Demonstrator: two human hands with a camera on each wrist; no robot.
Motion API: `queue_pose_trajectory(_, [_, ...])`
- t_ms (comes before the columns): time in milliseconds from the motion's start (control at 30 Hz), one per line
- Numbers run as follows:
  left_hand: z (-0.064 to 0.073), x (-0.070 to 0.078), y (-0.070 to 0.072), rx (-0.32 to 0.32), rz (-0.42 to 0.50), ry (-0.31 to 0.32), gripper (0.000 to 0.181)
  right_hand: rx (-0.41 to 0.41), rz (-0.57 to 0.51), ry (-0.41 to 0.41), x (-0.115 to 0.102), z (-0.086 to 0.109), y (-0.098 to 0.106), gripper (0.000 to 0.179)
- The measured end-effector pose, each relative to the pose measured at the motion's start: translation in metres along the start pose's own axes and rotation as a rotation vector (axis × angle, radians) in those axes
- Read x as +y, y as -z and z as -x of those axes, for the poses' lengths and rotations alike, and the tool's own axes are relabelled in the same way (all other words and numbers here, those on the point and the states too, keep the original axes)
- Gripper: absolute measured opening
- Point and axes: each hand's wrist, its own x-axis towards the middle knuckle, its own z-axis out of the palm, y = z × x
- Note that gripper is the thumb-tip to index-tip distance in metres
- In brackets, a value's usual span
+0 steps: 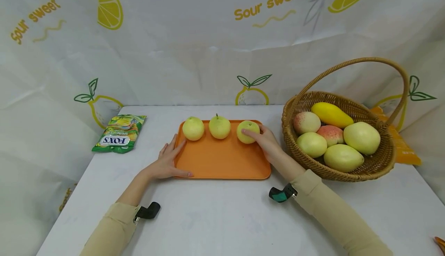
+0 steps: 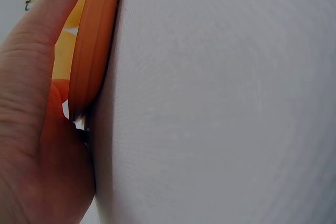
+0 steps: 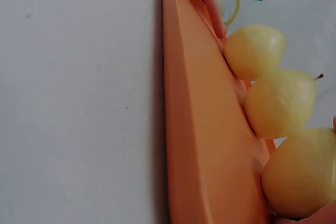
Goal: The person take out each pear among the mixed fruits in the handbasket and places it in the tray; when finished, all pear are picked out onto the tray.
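An orange tray lies on the white table with three round yellow pears in a row along its far side. My right hand holds the right pear, thumb across its near face and fingers at its right side. Beside it are the middle pear, stem up, and the left pear. At the tray's left edge my left hand rests with fingers spread along the rim and thumb on the front rim. The left wrist view shows that thumb lying over the tray edge.
A wicker basket with a tall handle stands right of the tray, close to my right forearm, holding several fruits. An orange packet lies behind it. On the left is a green FOX'S bag. A printed cloth hangs at the back.
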Motion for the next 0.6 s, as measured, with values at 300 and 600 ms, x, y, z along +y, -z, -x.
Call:
queue_pose_trajectory(300, [0.000, 0.001, 0.000, -0.007, -0.001, 0.010, 0.119, 0.044, 0.046, -0.009, -0.003, -0.005, -0.002, 0.085])
queue_pose_trajectory(600, [0.000, 0.000, 0.000, -0.005, -0.003, 0.007, 0.118, 0.065, 0.080, 0.026, 0.002, -0.011, -0.004, 0.080])
